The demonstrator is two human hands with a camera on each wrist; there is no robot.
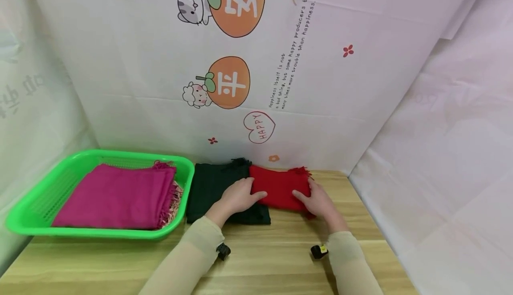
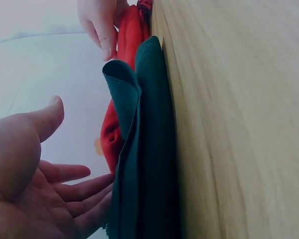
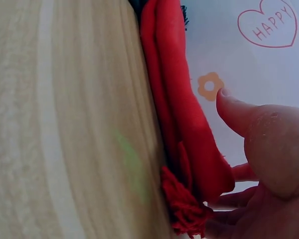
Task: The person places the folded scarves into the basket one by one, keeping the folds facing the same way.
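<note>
A folded red scarf (image 1: pixel 280 188) lay near the back edge of the wooden table (image 1: pixel 280 259), its left part overlapping a folded dark green scarf (image 1: pixel 212 188) just beside it. The right hand (image 1: pixel 318 202) rested flat on the red scarf's right end, fingers straight and relaxed, gripping nothing; the fringe (image 3: pixel 187 211) bunched below that hand in the right wrist view. The left hand (image 1: pixel 238 197) lay open across the seam where both scarves met, fingers extended, touching cloth without clasping it. Toward the table's left edge stood a green basket (image 1: pixel 36 206) holding a folded magenta scarf (image 1: pixel 116 197). A printed white sheet (image 1: pixel 320 85) hung behind.
</note>
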